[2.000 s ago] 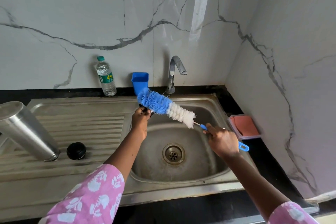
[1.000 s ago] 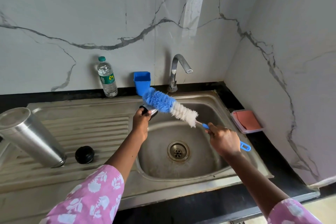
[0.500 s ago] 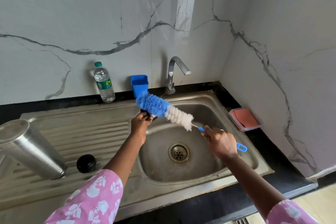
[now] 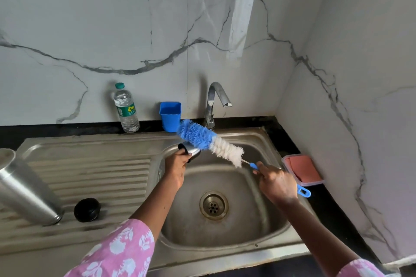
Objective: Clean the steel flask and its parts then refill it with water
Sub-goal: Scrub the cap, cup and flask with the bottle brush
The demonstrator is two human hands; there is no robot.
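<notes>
My left hand (image 4: 177,165) grips a small steel flask cap (image 4: 191,150) with a black inside, held over the back left corner of the sink basin (image 4: 254,227). My right hand (image 4: 275,181) holds the blue handle of a bottle brush (image 4: 208,139); its blue and white bristles lie across the top of the cap. The steel flask body (image 4: 24,189) stands upside down and tilted on the ribbed drainboard (image 4: 108,177) at the far left. A black round stopper (image 4: 87,209) sits beside it.
A tap (image 4: 217,99) rises behind the basin, with no water running from it. A blue plastic cup (image 4: 170,116) and a plastic water bottle (image 4: 126,109) stand against the marble wall. A pink sponge in a clear tray (image 4: 302,170) lies on the black counter at right.
The brush has shifted slightly along the cap while my left hand keeps holding it. The camera has tilted, so the scene sits lower in view.
</notes>
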